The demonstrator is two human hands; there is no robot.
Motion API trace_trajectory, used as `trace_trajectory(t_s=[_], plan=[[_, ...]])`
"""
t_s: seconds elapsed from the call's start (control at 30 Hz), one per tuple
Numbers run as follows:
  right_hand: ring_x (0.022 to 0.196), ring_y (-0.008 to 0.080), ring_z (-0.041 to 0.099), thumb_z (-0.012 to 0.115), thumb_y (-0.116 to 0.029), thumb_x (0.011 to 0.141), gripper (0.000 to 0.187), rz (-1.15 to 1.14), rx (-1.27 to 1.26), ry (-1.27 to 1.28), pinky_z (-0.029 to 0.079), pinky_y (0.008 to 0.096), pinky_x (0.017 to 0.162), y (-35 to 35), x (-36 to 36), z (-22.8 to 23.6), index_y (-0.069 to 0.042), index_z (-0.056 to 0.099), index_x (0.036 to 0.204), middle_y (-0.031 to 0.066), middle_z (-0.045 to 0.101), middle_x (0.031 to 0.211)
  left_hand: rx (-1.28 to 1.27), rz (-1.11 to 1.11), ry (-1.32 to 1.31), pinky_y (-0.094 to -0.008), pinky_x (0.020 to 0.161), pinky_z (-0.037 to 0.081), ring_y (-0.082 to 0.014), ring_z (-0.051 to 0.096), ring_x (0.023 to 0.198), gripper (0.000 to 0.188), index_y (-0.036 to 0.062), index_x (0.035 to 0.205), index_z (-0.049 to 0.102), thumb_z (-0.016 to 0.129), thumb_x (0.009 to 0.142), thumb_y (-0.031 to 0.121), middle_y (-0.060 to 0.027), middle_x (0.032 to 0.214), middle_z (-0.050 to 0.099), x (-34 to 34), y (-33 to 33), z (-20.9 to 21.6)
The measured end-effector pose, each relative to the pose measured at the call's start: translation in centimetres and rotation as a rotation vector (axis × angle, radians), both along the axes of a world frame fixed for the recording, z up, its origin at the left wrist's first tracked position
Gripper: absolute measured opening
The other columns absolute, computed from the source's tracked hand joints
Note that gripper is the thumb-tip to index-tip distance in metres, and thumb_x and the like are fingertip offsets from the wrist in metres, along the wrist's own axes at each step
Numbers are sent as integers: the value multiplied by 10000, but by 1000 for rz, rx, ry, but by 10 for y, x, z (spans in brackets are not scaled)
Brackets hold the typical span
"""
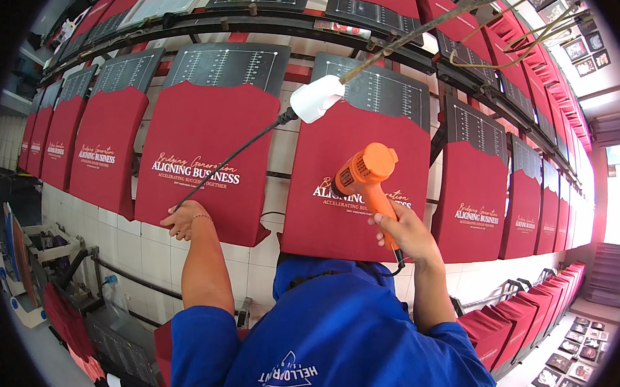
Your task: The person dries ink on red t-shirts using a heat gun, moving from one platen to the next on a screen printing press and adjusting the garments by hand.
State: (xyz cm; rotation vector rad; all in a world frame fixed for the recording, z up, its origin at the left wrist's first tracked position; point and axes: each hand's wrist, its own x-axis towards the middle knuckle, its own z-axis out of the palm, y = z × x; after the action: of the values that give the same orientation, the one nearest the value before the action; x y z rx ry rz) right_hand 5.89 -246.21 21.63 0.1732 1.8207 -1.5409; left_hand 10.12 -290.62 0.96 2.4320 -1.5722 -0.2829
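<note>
My right hand point(410, 234) is wrapped round the handle of an orange heat gun point(371, 163). Its dark nozzle points left, over the printed lettering of a dark red shirt point(336, 150) stretched on a flat board. My left hand point(182, 221) is out to the left, fingers curled where a thin black cord point(241, 149) meets it, at the lower edge of another printed red shirt point(212, 128). From there the cord rises to a white socket connector point(317, 98), which hangs on a brownish cable point(414, 34) from above.
More red shirts on dark boards with white measuring marks stand in rows to the left point(107, 127) and right point(472, 192). Black metal rails point(245, 19) run behind them. Another row of red shirts point(520, 322) lies behind me on the right. Dark equipment point(53, 242) stands at lower left.
</note>
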Motion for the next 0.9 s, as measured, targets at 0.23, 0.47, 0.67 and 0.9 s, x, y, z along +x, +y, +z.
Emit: trace_trajectory(t_s=[0.23, 0.47, 0.67, 0.9], plan=[[691, 72, 583, 610, -190, 992, 277, -15, -53, -34, 520, 242, 623, -8, -1, 2, -5, 543, 1186, -1, 572, 842, -16, 19, -3, -532, 870, 461, -436, 557, 1100, 521, 40, 1388, 369, 381, 1007, 395, -293, 1198, 509, -1, -2, -4], [697, 73, 578, 606, -184, 992, 278, 28, -29, 13, 521, 252, 630, -15, -1, -2, -4, 541, 1192, -1, 567, 856, -14, 16, -11, -530, 870, 459, -432, 559, 1099, 516, 36, 1381, 375, 383, 1008, 392, -287, 1189, 511, -2, -2, -4], [695, 72, 570, 612, -188, 986, 304, 38, -54, 24, 514, 246, 634, -26, 2, -3, -1, 530, 1211, -4, 557, 849, -5, 5, 3, -531, 863, 463, -428, 564, 1089, 512, 35, 1380, 376, 389, 1006, 385, -286, 1187, 510, -2, -1, -2], [696, 68, 561, 601, -173, 992, 310, 81, -52, 15, 510, 242, 637, -32, 3, -5, 4, 523, 1233, -4, 552, 856, -21, 10, -13, -522, 863, 467, -424, 567, 1082, 530, 37, 1401, 370, 391, 1002, 384, -290, 1191, 517, -1, -2, -5]])
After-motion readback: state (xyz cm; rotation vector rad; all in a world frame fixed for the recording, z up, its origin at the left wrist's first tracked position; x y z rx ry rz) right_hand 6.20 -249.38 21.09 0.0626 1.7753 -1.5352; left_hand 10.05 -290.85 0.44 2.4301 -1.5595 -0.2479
